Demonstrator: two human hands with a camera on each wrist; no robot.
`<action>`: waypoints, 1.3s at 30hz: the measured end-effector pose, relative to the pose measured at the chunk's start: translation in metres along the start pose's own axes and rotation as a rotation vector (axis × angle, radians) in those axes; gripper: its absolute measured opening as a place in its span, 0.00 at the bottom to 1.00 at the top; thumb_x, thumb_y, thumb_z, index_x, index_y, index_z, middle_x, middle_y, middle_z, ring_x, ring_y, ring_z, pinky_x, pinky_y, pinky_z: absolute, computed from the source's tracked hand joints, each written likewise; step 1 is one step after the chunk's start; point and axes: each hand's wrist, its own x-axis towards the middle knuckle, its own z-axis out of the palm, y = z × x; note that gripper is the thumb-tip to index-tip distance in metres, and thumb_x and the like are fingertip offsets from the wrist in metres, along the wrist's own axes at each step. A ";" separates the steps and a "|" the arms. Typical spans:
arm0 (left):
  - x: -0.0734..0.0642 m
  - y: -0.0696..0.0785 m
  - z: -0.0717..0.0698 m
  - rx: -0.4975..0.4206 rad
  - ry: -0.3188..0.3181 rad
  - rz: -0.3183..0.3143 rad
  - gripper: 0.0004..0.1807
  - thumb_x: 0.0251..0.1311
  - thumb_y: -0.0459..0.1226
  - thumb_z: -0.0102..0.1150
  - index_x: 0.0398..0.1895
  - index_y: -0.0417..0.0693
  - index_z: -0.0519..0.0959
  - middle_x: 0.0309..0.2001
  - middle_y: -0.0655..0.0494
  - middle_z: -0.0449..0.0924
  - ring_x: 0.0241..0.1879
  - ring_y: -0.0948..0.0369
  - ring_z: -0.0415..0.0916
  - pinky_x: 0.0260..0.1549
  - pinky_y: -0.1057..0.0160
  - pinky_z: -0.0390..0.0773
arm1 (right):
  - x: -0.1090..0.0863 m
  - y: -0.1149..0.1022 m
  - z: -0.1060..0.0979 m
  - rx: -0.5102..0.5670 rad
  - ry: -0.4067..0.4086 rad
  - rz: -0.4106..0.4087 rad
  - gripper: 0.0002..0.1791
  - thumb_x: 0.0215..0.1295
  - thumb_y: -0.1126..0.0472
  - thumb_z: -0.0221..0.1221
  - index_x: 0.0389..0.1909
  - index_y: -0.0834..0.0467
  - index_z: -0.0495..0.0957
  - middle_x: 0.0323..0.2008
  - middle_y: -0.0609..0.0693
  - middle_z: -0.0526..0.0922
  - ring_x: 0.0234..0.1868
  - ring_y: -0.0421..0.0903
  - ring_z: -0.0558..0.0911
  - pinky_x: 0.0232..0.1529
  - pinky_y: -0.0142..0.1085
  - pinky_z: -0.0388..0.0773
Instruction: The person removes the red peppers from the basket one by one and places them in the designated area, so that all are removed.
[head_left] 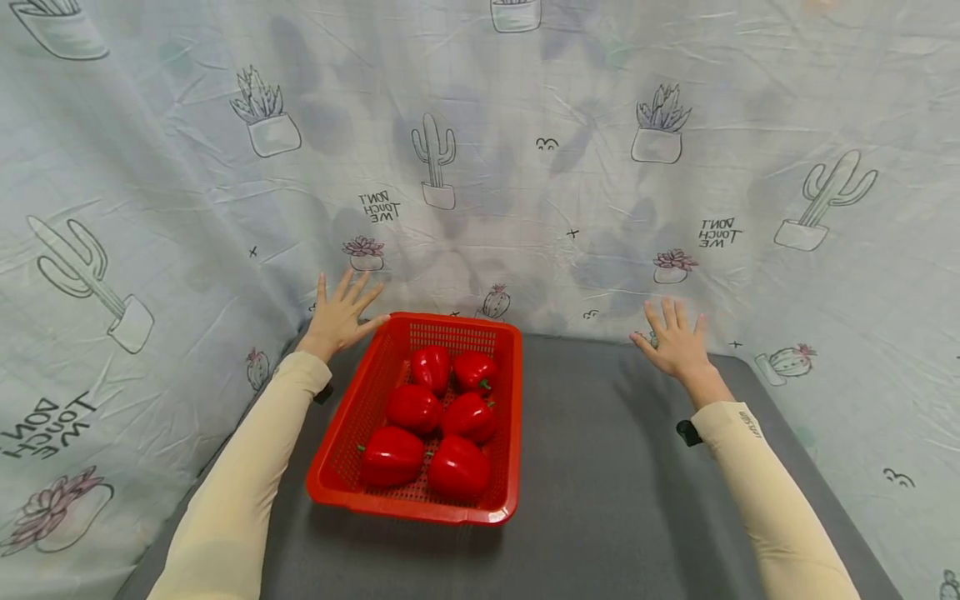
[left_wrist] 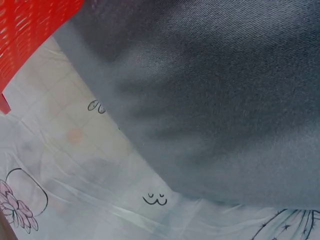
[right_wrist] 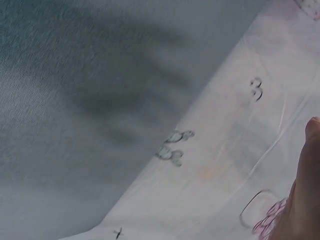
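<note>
A red plastic basket (head_left: 512, 400) stands on the grey table, left of the middle, with several glossy red bell peppers (head_left: 459, 467) lying inside. Above the far left corner of the basket my left hand (head_left: 339, 318) is spread, fingers straight and holding nothing. Its thumb appears close to the rim; whether it touches I cannot tell. Over the far right part of the table my right hand (head_left: 677, 343) is held with fingers spread, also holding nothing. The left wrist view catches a piece of the basket (left_wrist: 30, 35); in the right wrist view part of the right hand (right_wrist: 300, 200) shows at the edge.
The grey table (head_left: 585, 467) extends to the right of the basket. Behind it and at both sides hangs a pale curtain (head_left: 480, 167) printed with cactus drawings. Dark bands with small devices sit at both wrists.
</note>
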 end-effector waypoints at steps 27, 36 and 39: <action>-0.028 0.033 0.015 -0.265 -0.052 0.045 0.40 0.60 0.65 0.36 0.73 0.58 0.52 0.73 0.50 0.46 0.71 0.47 0.42 0.63 0.35 0.32 | 0.003 -0.131 0.012 0.114 0.079 -0.393 0.34 0.67 0.43 0.47 0.70 0.53 0.57 0.70 0.60 0.53 0.71 0.58 0.50 0.67 0.58 0.39; -0.028 0.044 0.016 -0.349 -0.070 0.045 0.40 0.60 0.62 0.43 0.73 0.58 0.51 0.71 0.47 0.51 0.68 0.44 0.52 0.63 0.37 0.45 | -0.013 -0.177 0.009 0.178 0.102 -0.550 0.33 0.68 0.41 0.45 0.71 0.50 0.56 0.71 0.55 0.54 0.71 0.54 0.51 0.69 0.53 0.40; -0.029 0.046 0.016 -0.363 -0.088 0.049 0.40 0.60 0.63 0.42 0.72 0.56 0.53 0.71 0.46 0.52 0.67 0.43 0.53 0.63 0.38 0.49 | -0.018 -0.190 0.008 0.203 0.111 -0.594 0.34 0.67 0.41 0.46 0.70 0.49 0.56 0.70 0.55 0.56 0.71 0.53 0.53 0.70 0.51 0.41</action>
